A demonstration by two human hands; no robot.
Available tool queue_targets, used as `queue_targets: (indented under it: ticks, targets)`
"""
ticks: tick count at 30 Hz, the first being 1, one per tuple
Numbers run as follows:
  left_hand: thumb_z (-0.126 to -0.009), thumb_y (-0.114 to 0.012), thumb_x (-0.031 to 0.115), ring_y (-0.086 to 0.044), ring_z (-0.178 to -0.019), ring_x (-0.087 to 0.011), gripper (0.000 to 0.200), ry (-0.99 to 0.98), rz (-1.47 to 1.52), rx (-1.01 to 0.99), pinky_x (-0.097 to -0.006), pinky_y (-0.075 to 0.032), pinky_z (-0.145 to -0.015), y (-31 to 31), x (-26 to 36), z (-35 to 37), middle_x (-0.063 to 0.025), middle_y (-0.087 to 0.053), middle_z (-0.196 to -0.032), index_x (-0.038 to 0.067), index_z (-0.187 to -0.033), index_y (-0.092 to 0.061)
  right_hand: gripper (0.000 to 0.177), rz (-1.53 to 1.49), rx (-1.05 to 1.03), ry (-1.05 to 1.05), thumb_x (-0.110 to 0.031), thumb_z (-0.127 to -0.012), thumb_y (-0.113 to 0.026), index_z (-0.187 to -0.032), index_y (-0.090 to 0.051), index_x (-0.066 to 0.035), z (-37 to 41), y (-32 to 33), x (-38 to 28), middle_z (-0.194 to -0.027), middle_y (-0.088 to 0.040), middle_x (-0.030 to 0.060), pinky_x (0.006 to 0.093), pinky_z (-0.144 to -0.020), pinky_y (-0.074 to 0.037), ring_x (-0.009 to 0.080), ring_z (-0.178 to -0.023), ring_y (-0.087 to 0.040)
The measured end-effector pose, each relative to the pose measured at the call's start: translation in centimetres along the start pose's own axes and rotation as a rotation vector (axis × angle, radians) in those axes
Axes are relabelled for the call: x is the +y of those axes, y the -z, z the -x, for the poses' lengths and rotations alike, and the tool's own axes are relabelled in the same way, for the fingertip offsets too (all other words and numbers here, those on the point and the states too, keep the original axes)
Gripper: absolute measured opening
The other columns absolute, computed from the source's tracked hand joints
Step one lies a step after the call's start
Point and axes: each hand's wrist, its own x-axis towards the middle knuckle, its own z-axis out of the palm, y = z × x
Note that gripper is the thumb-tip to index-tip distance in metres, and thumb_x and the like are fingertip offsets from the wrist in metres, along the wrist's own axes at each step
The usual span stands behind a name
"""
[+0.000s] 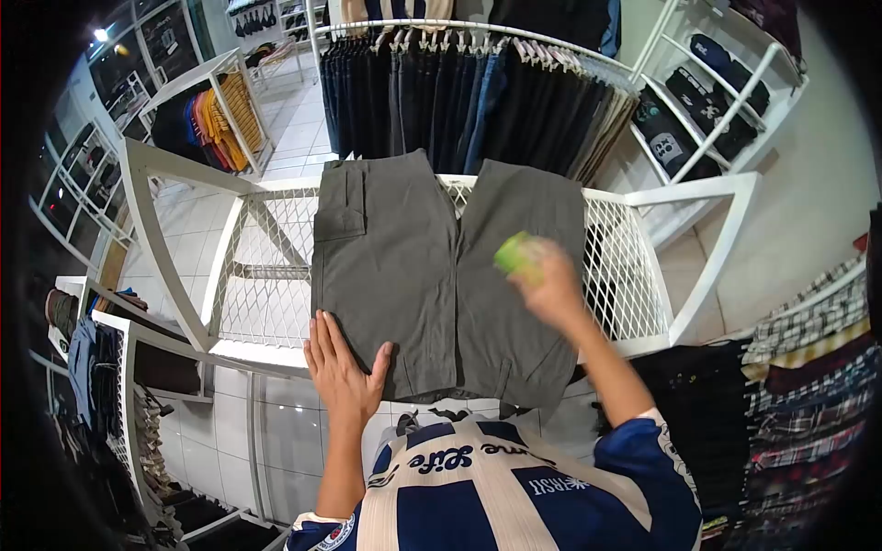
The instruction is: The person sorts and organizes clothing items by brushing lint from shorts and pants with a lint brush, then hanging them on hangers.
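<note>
flatly, the left hand [347, 365] splays on grey shorts [390, 266], right hand [554, 285] clasping a green object [513, 254]

- Beyond your left fingers [324, 344], you see white floor tiles [299, 124].
- Farther off, leftward of them: dark windows [165, 44], a bright light [100, 35].
- Well right: a pale wall [818, 165].

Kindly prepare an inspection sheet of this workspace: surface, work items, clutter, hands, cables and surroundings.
Surface: white metal mesh stand, partly covered.
Work items: grey cargo shorts, spread flat; green object, blurred, type unclear.
Clutter: nothing seen.
Hands: left hand lies spread at the shorts' lower-left edge; right hand grips the green object over them, contact unclear.
Cables: nothing seen.
Surroundings: dark trousers hang beyond the stand; plaid garments at right; yellow garments at left.
</note>
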Motion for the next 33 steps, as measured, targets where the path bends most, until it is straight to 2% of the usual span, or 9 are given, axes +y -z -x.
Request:
queue_targets:
  ticks: [3,6,10,16,25,27,29,31,33]
  targets:
    - [-0.092,-0.064,0.059,-0.029,-0.152,-0.0397,0.1,-0.011,-0.016,0.009,-0.0516,-0.018,-0.126,0.0,0.0,0.1,-0.0265,-0.034,-0.161,-0.009,-0.157,-0.028,0.031,0.382,0.199,-0.47,-0.019,-0.091,-0.072,-0.117,-0.071,-0.004,2.7,1.3,9.9,-0.118,-0.065,0.0211,0.0481,-0.1,-0.048,0.0386,-0.114,-0.061]
    - [-0.095,-0.061,0.057,-0.026,-0.154,-0.037,0.096,0.016,-0.017,-0.003,-0.05,-0.015,-0.127,0.0,0.2,-0.1,-0.0246,-0.034,-0.162,-0.007,-0.158,-0.028,0.04,0.004,0.199,-0.495,-0.022,-0.089,-0.076,-0.123,-0.07,-0.004,2.3,4.2,1.7,-0.122,-0.063,0.0214,0.0472,-0.099,-0.05,0.0397,-0.113,-0.062]
    - [-0.095,-0.06,0.057,-0.027,-0.154,-0.0371,0.095,0.008,-0.033,0.001,-0.0495,-0.016,-0.127,-0.1,0.2,-0.1,-0.0247,-0.034,-0.162,-0.007,-0.158,-0.028,0.045,-0.369,-0.163,-0.033,-0.025,-0.086,-0.081,-0.127,-0.07,-0.009,6.6,2.9,-9.2,-0.127,-0.063,0.0204,0.0455,-0.105,-0.049,0.0382,-0.119,-0.06]
    - [-0.094,-0.062,0.059,-0.029,-0.152,-0.0391,0.097,-0.018,-0.026,0.016,-0.052,-0.018,-0.126,-0.3,-0.3,0.1,-0.0251,-0.035,-0.162,-0.008,-0.157,-0.029,0.047,0.158,0.145,-0.725,-0.014,-0.091,-0.073,-0.137,-0.066,-0.008,12.1,6.0,8.0,-0.123,-0.065,0.024,0.0471,-0.099,-0.049,0.0425,-0.111,-0.062]
    - [-0.094,-0.075,0.021,-0.05,-0.135,-0.0374,0.051,-0.057,0.32,0.325,-0.0465,-0.044,-0.109,-0.2,-3.3,2.1,-0.0218,-0.055,-0.141,0.002,-0.139,-0.06,0.049,0.371,0.123,-0.575,-0.026,-0.095,-0.072,-0.141,-0.064,-0.011,13.9,5.5,6.8,-0.137,-0.058,0.0268,0.0471,-0.108,-0.044,0.0425,-0.126,-0.056]
    - [-0.094,-0.075,0.02,-0.058,-0.12,-0.0314,0.04,-0.028,0.278,0.412,-0.0419,-0.049,-0.097,0.4,-3.8,3.2,-0.0175,-0.062,-0.126,0.001,-0.128,-0.065,0.038,0.581,0.226,-0.416,-0.03,-0.094,-0.073,-0.124,-0.073,-0.006,13.2,7.5,2.5,-0.129,-0.063,0.025,0.0467,-0.102,-0.047,0.0393,-0.119,-0.06]
    - [-0.095,-0.075,0.023,-0.061,-0.101,-0.0258,0.03,0.229,0.441,0.386,-0.0389,-0.049,-0.087,1.2,-4.3,4.4,-0.0128,-0.064,-0.112,0.0,-0.115,-0.068,0.032,0.145,0.29,-0.759,-0.033,-0.094,-0.074,-0.1,-0.074,-0.001,13.9,8.7,-1.8,-0.098,-0.071,0.02,0.0434,-0.084,-0.051,0.0324,-0.091,-0.066]
    - [-0.097,-0.074,0.027,-0.057,-0.086,-0.0174,0.028,0.372,0.597,0.36,-0.0341,-0.047,-0.079,1.1,-4.9,5.0,-0.0066,-0.063,-0.097,0.001,-0.105,-0.068,0.041,-0.086,-0.031,-1.037,-0.036,-0.1,-0.068,-0.084,-0.067,0.002,16.0,8.3,-4.8,-0.087,-0.069,0.0113,0.0392,-0.065,-0.05,0.0174,-0.076,-0.067]
    - [-0.099,-0.072,0.031,-0.055,-0.082,-0.0124,0.031,0.665,0.898,-0.096,-0.0299,-0.047,-0.079,1.0,-7.1,5.7,-0.0026,-0.061,-0.089,0.002,-0.107,-0.068,0.041,-0.302,-0.183,-1.144,-0.037,-0.102,-0.066,-0.087,-0.067,0.001,17.5,6.4,-7.2,-0.074,-0.058,0.0023,0.034,-0.056,-0.049,0.0102,-0.065,-0.057]
